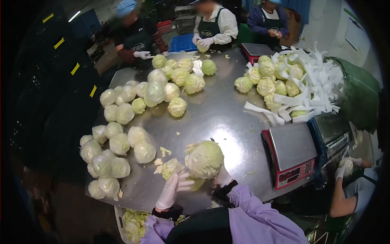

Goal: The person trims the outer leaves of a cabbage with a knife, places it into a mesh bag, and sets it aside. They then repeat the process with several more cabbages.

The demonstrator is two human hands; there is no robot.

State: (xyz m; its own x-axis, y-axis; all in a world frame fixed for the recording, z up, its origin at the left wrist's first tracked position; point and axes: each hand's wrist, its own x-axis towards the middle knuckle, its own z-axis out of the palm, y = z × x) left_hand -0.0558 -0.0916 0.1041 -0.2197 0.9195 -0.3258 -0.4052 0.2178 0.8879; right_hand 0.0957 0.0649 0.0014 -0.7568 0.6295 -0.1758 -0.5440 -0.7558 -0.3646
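Observation:
A large pale green cabbage (204, 159) rests on the steel table (219, 114) right in front of me. My right hand (222, 177), in a white glove, grips it from below on its right side. My left hand (174, 189), also gloved, lies with fingers spread against loose outer leaves (172, 167) at the cabbage's lower left. Both sleeves are lilac.
Wrapped cabbages (109, 158) pile along the left edge, bare ones (178, 79) in the middle back and at the right among white strips (308, 81). A red scale (290, 152) stands to my right. Other people work at the far side and at the right. A crate of leaves (132, 223) sits below.

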